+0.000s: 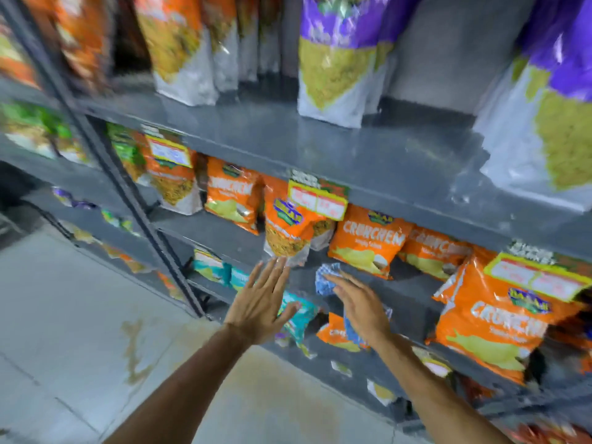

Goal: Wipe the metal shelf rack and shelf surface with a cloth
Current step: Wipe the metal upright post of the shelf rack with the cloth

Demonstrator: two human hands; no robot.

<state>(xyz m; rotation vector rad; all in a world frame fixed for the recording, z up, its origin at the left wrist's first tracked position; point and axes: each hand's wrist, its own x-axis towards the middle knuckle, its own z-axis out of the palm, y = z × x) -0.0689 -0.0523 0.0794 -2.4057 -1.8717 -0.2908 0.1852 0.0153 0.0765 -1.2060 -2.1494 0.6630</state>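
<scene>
A grey metal shelf rack (pixel 368 155) fills the view, its shelves stacked with snack bags. My right hand (pixel 362 309) lies flat on a blue checked cloth (pixel 325 278), pressing it onto the middle shelf surface (pixel 403 293) between orange bags. My left hand (pixel 261 302) is open with fingers spread, its fingertips at the base of an orange snack bag (pixel 288 232) that leans over the shelf's front edge. The view is blurred by motion.
Orange Crunchem bags (pixel 368 241) stand behind and right of the cloth. Purple bags (pixel 333 56) sit on the shelf above. Yellow price tags (pixel 317 200) hang from the shelf edge. A dark upright post (pixel 128 193) stands left. Tiled floor (pixel 80 331) lies below.
</scene>
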